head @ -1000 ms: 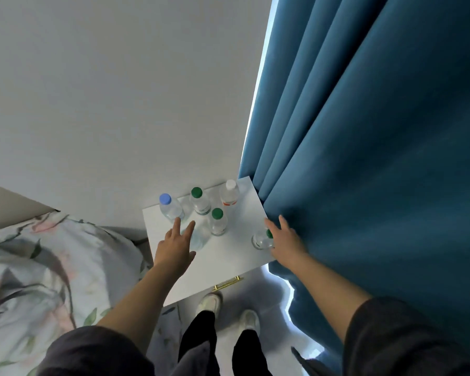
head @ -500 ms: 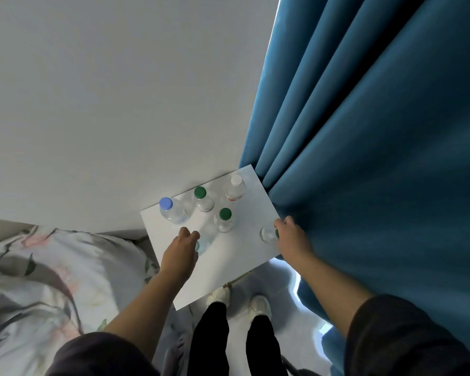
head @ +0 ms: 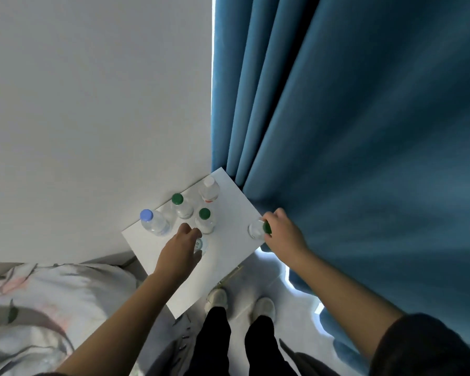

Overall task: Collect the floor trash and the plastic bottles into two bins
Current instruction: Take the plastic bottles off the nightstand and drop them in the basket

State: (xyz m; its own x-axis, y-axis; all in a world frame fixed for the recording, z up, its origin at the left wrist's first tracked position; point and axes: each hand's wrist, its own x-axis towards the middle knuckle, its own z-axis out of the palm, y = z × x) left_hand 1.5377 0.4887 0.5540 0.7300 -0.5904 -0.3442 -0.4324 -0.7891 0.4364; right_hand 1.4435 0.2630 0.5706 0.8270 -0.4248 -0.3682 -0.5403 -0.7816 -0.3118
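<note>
Four upright bottles are crowding the far half of the white nightstand top (head: 228, 256): a blue-capped bottle (head: 154, 222), two green-capped bottles (head: 181, 206) (head: 205, 220) and a white-capped bottle (head: 209, 189). The wall (head: 92, 104) is closing off the far edge, the blue curtain (head: 337, 158) is pressing the right edge, and the near half is lying bare.

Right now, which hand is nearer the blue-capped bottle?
Left. The left hand is just right of the blue-capped bottle; the right hand is across the white tabletop, by the curtain.

a white nightstand (head: 228, 256) stands between blue curtain (head: 350, 158) and floral bedding (head: 38, 308).
</note>
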